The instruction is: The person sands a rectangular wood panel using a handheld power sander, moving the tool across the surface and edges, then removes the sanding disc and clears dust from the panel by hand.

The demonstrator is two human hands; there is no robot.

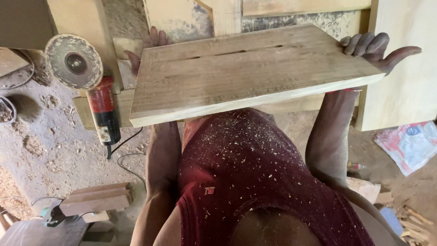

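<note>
I hold a thick pale wooden plank (pixel 246 73) flat in front of my chest, long side across the view. A long narrow slot runs along its far part. My left hand (pixel 144 48) grips the plank's left end from below, with only the fingertips showing past the edge. My right hand (pixel 380 48) holds the right end, fingers curled over the far corner and thumb stretched out to the right. My red vest is dusted with sawdust.
A red angle grinder (pixel 88 86) with a worn round disc lies on a wooden block at the left, its cable trailing on the sawdust-covered floor. Pale boards (pixel 405 77) lean at the right and back. Wood offcuts (pixel 95 198) and a crumpled bag (pixel 409 146) lie on the ground.
</note>
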